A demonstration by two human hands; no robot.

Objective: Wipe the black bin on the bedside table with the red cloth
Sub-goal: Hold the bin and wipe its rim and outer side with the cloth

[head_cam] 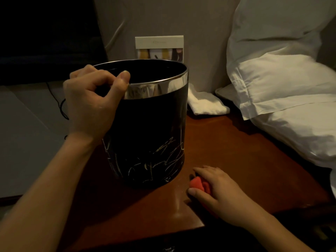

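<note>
The black bin (151, 128) stands upright on the brown bedside table (218, 142). It has a shiny metal rim band and pale scratch marks low on its side. My left hand (91, 102) grips the rim at the bin's left, thumb on the near outer edge and fingers curled over the top. The red cloth (200, 185) lies bunched on the table just right of the bin's base. My right hand (216, 191) covers the cloth and holds it, thumb at its near side; most of the cloth is hidden under the palm.
White pillows (283, 99) crowd the table's right side. A folded white cloth (205, 102) lies behind the bin, and a card stand (160, 49) leans at the wall. A black cable (58, 102) hangs at the left. The table's front edge runs near my right wrist.
</note>
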